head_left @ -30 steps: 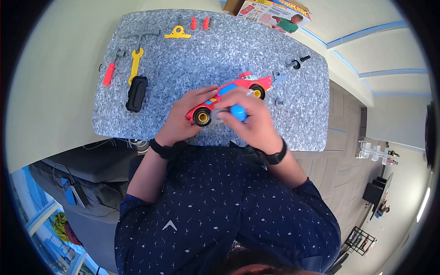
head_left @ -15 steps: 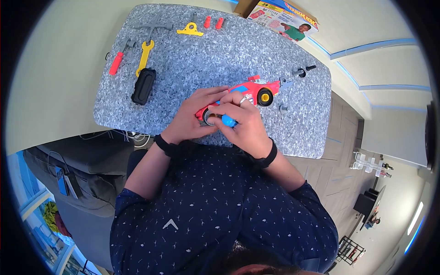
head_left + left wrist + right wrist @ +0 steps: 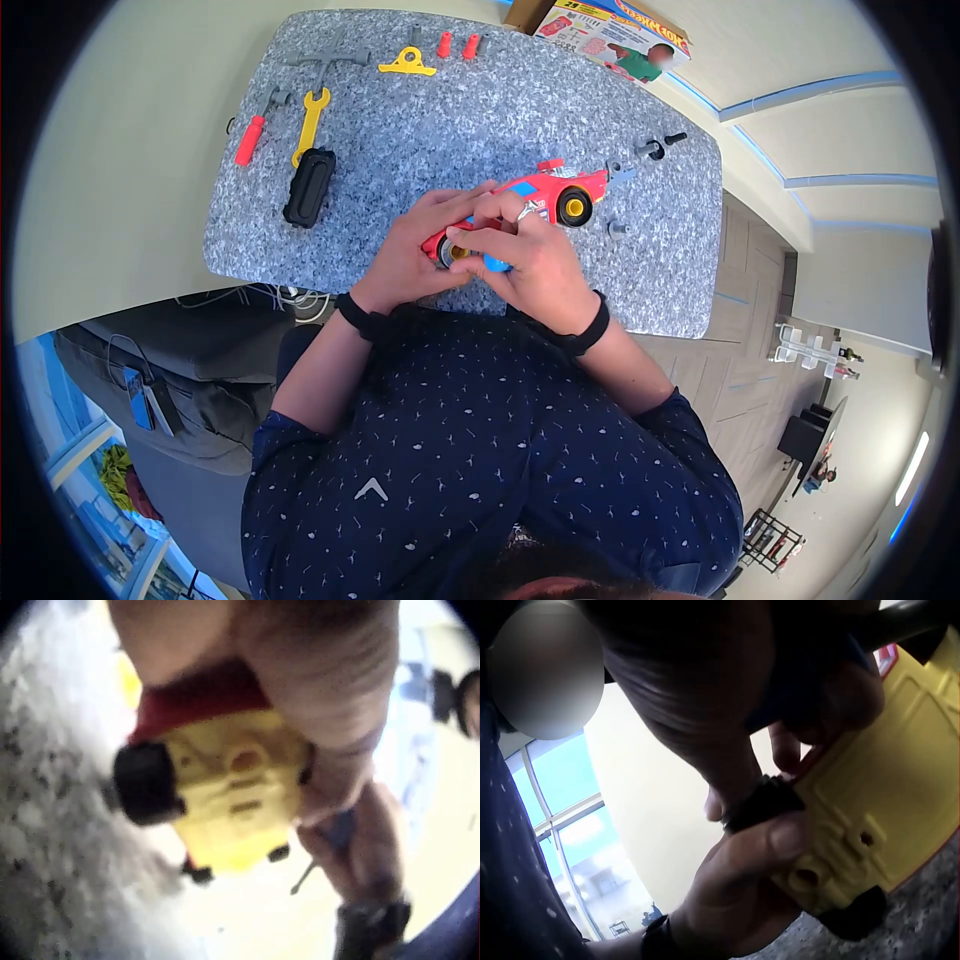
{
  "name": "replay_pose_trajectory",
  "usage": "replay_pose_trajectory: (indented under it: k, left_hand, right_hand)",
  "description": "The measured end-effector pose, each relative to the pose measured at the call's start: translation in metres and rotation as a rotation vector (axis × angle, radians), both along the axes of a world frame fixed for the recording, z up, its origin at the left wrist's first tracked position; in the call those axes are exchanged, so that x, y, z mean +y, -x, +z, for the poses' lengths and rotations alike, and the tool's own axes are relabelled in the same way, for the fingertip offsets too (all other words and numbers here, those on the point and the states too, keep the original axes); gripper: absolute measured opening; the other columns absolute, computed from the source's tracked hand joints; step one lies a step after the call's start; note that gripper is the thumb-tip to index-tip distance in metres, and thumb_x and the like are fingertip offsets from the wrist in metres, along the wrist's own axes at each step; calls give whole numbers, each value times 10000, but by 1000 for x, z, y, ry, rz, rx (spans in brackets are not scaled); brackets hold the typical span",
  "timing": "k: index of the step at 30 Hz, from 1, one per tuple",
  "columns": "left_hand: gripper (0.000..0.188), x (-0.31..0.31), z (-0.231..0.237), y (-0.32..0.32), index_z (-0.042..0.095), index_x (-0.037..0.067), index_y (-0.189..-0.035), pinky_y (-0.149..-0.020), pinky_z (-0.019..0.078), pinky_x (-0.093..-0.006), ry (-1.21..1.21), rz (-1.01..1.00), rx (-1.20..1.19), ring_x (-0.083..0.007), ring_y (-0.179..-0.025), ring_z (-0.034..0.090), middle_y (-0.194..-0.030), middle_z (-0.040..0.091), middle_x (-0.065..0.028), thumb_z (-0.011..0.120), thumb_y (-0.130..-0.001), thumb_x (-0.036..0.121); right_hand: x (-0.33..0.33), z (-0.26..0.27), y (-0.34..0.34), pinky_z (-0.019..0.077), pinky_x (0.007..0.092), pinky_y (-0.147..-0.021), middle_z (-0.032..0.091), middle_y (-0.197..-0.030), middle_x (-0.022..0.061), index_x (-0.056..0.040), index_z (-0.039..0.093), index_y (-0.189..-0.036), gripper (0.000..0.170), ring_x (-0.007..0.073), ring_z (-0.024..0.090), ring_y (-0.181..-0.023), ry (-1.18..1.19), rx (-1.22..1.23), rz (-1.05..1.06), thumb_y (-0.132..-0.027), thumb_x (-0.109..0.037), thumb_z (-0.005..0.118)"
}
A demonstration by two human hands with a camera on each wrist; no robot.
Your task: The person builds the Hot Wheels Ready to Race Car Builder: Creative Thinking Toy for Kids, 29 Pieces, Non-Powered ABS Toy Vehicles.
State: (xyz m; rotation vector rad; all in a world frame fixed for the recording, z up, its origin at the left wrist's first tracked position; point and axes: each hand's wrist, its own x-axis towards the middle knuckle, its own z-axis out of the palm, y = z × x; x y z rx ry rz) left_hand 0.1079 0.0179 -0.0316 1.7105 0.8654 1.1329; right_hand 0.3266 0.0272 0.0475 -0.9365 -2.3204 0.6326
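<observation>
Red toy race car (image 3: 548, 188): near the table's (image 3: 650, 290) near edge, nose toward the left, tail toward the right edge, tipped so its yellow underside (image 3: 900, 765) faces the person; whether it touches the tabletop, I cannot tell.
Left hand (image 3: 415, 245): curled round the nose, its thumb against the underside.
Right hand (image 3: 535, 260): fingers bent round a blue-handled tool (image 3: 497, 263), thumb and fingertips at the front wheel (image 3: 459, 252).
Weight and feel: probably light, stiff plastic, hollow inside; the glossy shell may slip a little.
Where to hold: across the nose or flat body sides, as the wheels would likely roll under a grip.
Delicate part: the raised red engine piece (image 3: 550, 165) looks easiest to snap; best left untouched.
</observation>
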Motion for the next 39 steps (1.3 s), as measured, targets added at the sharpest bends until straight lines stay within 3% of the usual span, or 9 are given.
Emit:
replay_pose_trajectory:
  k: [6, 9, 14, 19, 23, 26, 30, 36, 39]
  left_hand:
    - [815, -1, -4, -4, 682, 93, -1605, -1218, 521, -452, -62, 74, 0, -308, -1446, 666, -1655, 682, -128, 941, -836, 173]
    - [834, 0, -1, -5, 685, 96, -1601, -1217, 528, -448, -81, 81, 26, -313, -1427, 679, -1638, 696, -114, 954, -813, 143]
    - [841, -2, 3, -6, 694, 109, -1592, -1205, 545, -444, -77, 106, 50, -319, -1408, 692, -1621, 711, -90, 963, -795, 98]
    - [827, -1, 2, -5, 686, 50, -1580, -1229, 521, -445, -71, 97, 52, -319, -1442, 672, -1632, 694, -157, 935, -792, 56]
    - [831, 1, 1, -5, 680, 43, -1582, -1230, 522, -443, -69, 93, 55, -323, -1450, 669, -1638, 687, -168, 931, -789, 41]
    - [843, 1, -3, -7, 693, 91, -1590, -1191, 550, -436, -76, 109, 44, -311, -1385, 693, -1625, 706, -112, 954, -789, 75]
    - [835, 0, -2, -7, 696, 90, -1585, -1194, 550, -436, -66, 110, 32, -308, -1385, 692, -1627, 705, -113, 953, -791, 71]
    - [840, 0, 2, -5, 681, 45, -1585, -1234, 520, -447, -76, 99, 59, -320, -1447, 674, -1630, 694, -166, 931, -783, 41]
    - [836, 0, 2, -5, 689, 68, -1586, -1227, 525, -445, -91, 108, 61, -315, -1420, 687, -1622, 704, -143, 939, -788, 64]
  right_hand:
    - [-9, -18, 7, 621, 383, -777, 687, -1201, 61, -93, 870, -1171, 360, 225, 763, -889, -78, 77, -70, -855, -206, 1001]
    - [-9, -12, 2, 628, 404, -775, 717, -1168, 53, -108, 854, -1164, 307, 259, 760, -896, 49, 284, -68, -883, -168, 964]
    - [-14, 2, -66, 560, 389, -777, 725, -939, 94, -66, 853, -1137, 218, 268, 732, -901, -92, 270, -476, -934, -96, 927]
    - [-9, -15, -151, 578, 432, -844, 756, -1164, 170, -82, 854, -1221, 291, 350, 748, -1010, -77, -62, -748, -944, -132, 927]
    - [-26, -29, -173, 597, 514, -1054, 676, -1514, 271, -165, 818, -1414, 464, 483, 714, -1301, 70, -254, -670, -966, -231, 918]
    - [-22, -30, -173, 592, 518, -1066, 679, -1512, 276, -144, 806, -1424, 483, 491, 705, -1313, 113, -221, -695, -966, -250, 919]
    - [37, -26, -192, 574, 528, -1127, 687, -1509, 315, -107, 737, -1511, 588, 501, 690, -1357, -66, -185, -649, -970, -264, 905]
    - [129, -59, -218, 541, 515, -1206, 605, -1607, 369, -140, 690, -1588, 655, 504, 636, -1454, 55, -487, -622, -983, -311, 874]
    - [149, -69, -227, 580, 499, -1149, 698, -1535, 287, -144, 715, -1561, 647, 465, 713, -1356, 82, -450, -651, -958, -289, 897]
